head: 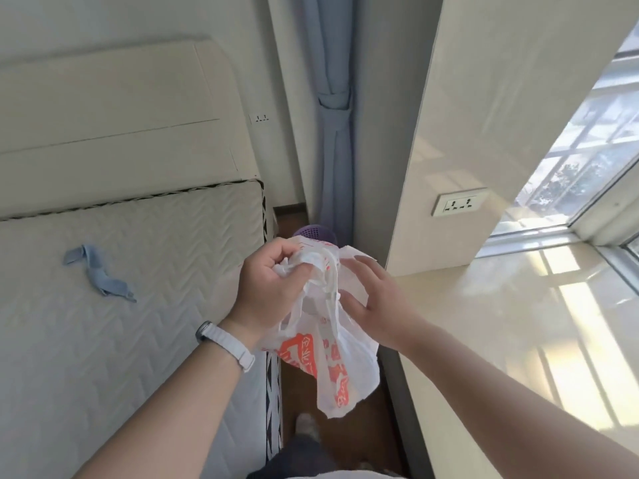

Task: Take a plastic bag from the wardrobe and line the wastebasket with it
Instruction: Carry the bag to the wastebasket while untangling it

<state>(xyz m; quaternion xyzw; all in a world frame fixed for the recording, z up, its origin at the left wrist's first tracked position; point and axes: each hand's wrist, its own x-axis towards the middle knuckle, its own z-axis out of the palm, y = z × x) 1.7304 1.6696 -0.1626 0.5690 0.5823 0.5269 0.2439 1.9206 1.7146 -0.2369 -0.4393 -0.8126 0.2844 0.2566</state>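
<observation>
Plastic bag (332,357), white with orange print, hangs at the lower centre of the frame, above the narrow strip of brown floor (301,385). Our left hand (266,292) grips the bunched handles with curled fingers, so the body of the bag falls free below. Our right hand (370,299) is spread, its fingers lying straight against the thin film. We judge that it is looking for the edge to pull the mouth open.

The purple wastebasket (311,232) shows only its rim just above the hands, on the floor at the foot of the blue curtain (333,133), and it has no lining yet.

On the left of the frame lies a bare quilted mattress (138,271) with a blue cloth strip (100,271) on it. On the right, a glossy window ledge (484,323) catches sunlight.
</observation>
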